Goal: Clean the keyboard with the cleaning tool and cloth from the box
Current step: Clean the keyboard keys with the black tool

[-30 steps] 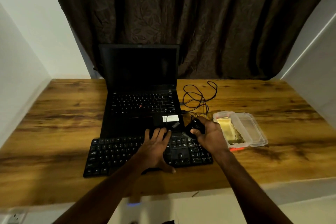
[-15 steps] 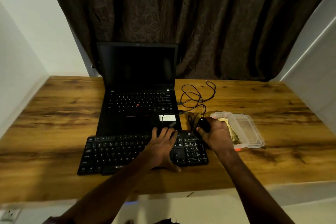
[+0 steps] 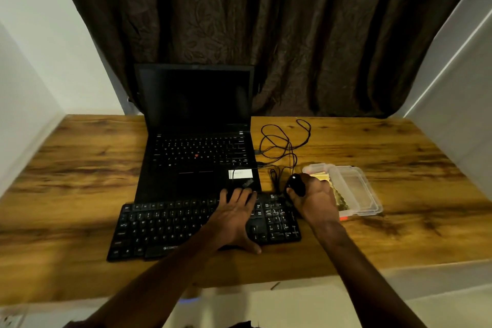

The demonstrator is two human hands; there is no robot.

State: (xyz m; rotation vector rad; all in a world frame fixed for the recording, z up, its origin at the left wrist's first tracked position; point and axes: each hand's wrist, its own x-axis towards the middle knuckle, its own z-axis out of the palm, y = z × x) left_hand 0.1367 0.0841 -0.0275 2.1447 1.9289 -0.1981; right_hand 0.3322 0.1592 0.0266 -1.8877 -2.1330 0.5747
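My keyboard point(image 3: 186, 226) lies along the near edge of the worktop point(image 3: 80, 168), its long axis running left to right and slightly skewed, the left end a bit nearer me. The key legends read upright from my side. It is black and flat, with a number pad at the right end and a pale logo on its near edge, and it sits just in front of the open laptop point(image 3: 197, 141).

My left hand point(image 3: 234, 218) rests flat on its right half, fingers straight and spread, hiding the keys beneath. The fingertips reach the far edge and the thumb lies at the near edge.

My right hand point(image 3: 316, 200) is curled round the cleaning tool point(image 3: 295, 184) above the keyboard's far right corner. The tool is small, black and rounded with one bright glint, and its exact shape is hard to make out.

Just right of it stands the clear box point(image 3: 354, 189). The yellow cloth point(image 3: 338, 197) inside is partly hidden by my right hand.
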